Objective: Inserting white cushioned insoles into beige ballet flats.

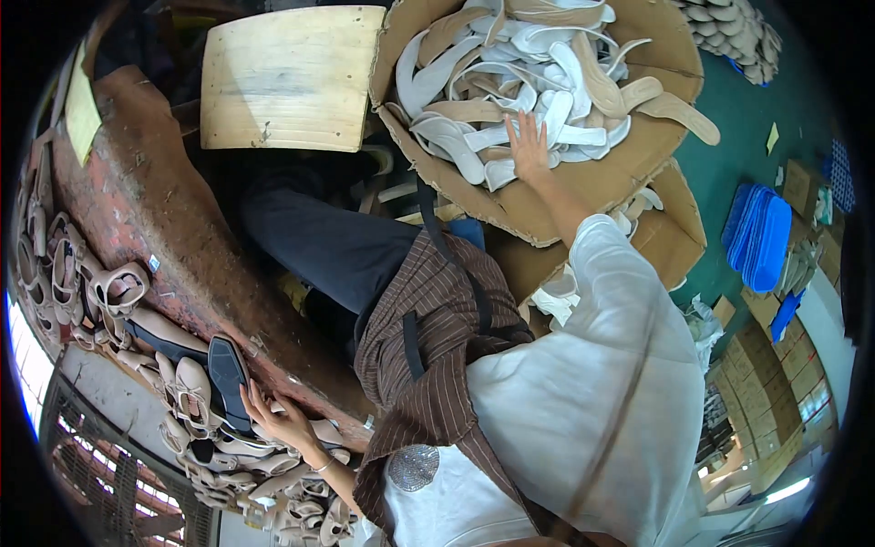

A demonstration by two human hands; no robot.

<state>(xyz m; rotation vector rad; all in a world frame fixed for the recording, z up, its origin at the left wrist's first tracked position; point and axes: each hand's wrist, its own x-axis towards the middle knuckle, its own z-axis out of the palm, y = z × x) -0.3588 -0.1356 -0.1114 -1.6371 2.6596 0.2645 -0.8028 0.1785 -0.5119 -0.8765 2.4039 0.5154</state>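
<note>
Insoles (510, 100), white and tan, are lying heaped in an open cardboard box (638, 173) ahead of the person. The right hand (529, 146) is pressing flat on the pile, fingers spread, gripping nothing. The left hand (283, 421) is resting open-fingered against a black sole (228, 378) among beige sandals (118, 292) crowding the worn reddish surface (173, 228). A plywood board (292, 77) is lying beyond the knees. With the heap this loose, a hasty pull is likely to drag neighbouring pieces over the box's torn edge.
</note>
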